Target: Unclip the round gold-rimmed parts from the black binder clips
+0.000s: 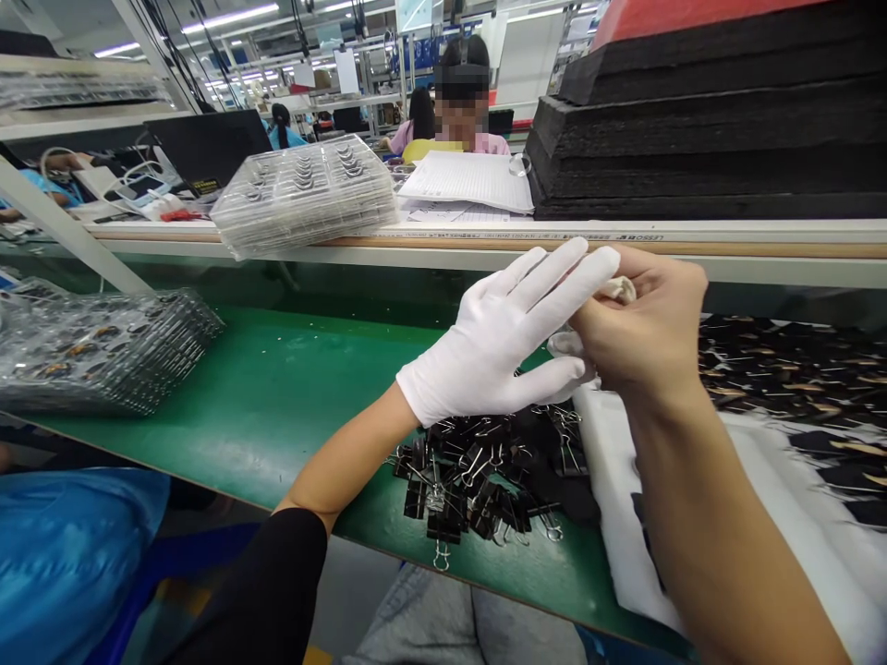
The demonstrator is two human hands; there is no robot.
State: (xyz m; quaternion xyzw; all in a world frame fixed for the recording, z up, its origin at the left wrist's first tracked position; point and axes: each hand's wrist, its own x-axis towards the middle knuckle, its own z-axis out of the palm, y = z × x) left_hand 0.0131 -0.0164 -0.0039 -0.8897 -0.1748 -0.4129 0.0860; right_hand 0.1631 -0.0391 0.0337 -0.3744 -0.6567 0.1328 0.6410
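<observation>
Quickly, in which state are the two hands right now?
Left hand: open, gloved in white.
Right hand: bare, closed on a bunched whitish cloth.

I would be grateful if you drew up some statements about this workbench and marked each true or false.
1. The left hand wears a white glove. True.
2. The right hand is fully gloved too. False: its wrist and much of the hand are bare.
3. The clips lie on the shelf. False: they lie in a pile on the green table.
4. A stack of clear trays sits on the shelf. True.
5. In the picture, the black stack is left of the paper. False: it is right of it.
</observation>
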